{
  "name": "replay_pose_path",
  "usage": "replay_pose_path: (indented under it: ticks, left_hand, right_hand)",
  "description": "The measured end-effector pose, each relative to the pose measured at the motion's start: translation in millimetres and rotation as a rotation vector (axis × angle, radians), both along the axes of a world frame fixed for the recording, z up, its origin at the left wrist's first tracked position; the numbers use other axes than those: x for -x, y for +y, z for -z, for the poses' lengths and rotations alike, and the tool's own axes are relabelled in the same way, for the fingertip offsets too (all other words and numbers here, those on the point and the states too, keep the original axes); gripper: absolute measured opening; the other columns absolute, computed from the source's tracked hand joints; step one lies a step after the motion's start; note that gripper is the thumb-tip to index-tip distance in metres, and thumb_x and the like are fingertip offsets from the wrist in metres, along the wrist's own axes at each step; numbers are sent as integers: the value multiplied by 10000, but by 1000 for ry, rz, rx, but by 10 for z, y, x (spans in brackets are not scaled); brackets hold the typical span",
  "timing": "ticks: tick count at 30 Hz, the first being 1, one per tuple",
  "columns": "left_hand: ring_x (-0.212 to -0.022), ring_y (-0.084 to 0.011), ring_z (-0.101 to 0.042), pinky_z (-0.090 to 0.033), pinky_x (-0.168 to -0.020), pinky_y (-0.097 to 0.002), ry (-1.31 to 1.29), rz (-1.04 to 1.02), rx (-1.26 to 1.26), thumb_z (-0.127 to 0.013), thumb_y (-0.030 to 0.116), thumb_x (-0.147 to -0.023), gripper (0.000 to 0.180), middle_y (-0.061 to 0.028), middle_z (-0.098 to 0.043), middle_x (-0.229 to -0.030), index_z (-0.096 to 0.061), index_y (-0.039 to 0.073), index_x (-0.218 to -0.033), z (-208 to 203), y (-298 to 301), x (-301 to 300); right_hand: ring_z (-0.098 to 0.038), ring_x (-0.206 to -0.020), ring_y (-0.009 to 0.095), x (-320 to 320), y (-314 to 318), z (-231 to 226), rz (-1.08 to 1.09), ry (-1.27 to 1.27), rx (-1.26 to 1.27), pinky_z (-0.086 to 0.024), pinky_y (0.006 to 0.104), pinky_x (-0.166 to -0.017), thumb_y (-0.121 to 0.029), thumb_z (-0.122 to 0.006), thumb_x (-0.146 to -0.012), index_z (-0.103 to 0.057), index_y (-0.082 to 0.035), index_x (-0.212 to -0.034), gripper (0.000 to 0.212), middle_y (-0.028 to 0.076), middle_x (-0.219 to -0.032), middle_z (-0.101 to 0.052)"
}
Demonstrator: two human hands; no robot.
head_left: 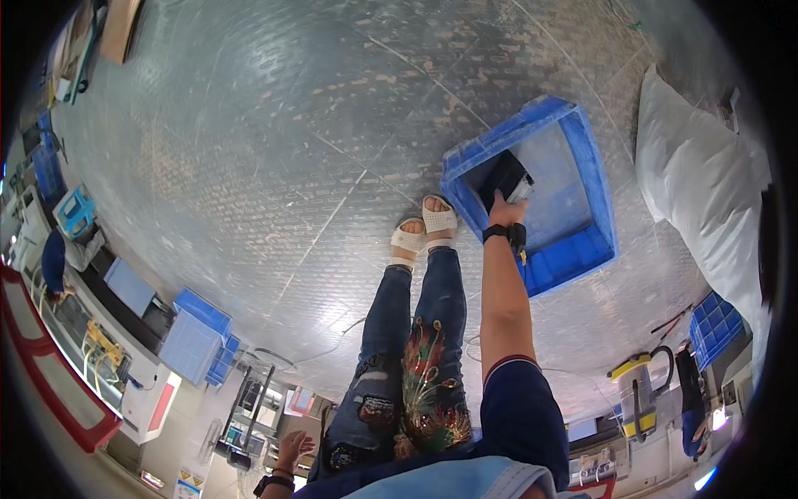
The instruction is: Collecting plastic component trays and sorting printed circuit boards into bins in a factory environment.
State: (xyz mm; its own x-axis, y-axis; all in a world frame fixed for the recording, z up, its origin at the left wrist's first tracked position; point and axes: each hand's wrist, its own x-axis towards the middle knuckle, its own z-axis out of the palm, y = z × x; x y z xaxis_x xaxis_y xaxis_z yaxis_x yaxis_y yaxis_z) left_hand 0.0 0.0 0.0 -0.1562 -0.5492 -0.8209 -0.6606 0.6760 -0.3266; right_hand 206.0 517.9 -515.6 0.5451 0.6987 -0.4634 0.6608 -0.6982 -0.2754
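Note:
My right arm reaches down into a blue plastic crate [613,208] on the floor. Closed round a dark, boxy object with a light grey end [504,173] is my right hand [508,211], near the crate's left inner wall. The object's exact kind cannot be made out, and the hand covers part of it. A black band with a small hanging piece circles my right wrist. At the lower left, beside my leg, my left hand [293,450] hangs with its fingers apart and nothing in it.
A large white sack [694,158] lies to the right of the crate. Stacked blue crates [195,333] and a machine bench line the left side. A yellow-grey vacuum cleaner [636,395] stands lower right, with cables on the floor. Other people show at both sides.

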Motion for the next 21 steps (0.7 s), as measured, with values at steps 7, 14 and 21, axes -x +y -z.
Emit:
replay_pose_path:
  ticks: [7,14,21]
  left_hand:
    - [-701,-222,-637,-533,-609,-310,71,94,-115,-554,211,-855,285,-137,-616,-851,-543,-25,-1015,130,296,299]
    - [-740,-183,-620,-519,-638,-271,339,465,-579,-561,160,-840,291,-113,-617,-885,-536,-55,-1035,283,1665,832]
    - [-1159,-198,-438,-396,-930,-330,164,722,-1307,-583,117,-830,468,-117,-464,-1252,-418,-14,-1248,-264,3604,379]
  right_hand:
    - [-606,-760,298,-477,94,-184,100,350,-198,-466,371,-713,-159,-786,-578,-561,33,-932,462,171,-857,-635]
    - [-570,-806,138,-643,-86,-2041,320,1075,-117,-458,276,-732,-56,-715,-678,-574,13,-1024,380,57,-926,-621]
    - [-591,-916,197,-648,-801,-4483,425,1541,309,-477,318,-810,-38,-663,-699,-518,23,-1107,437,84,-1044,-596]
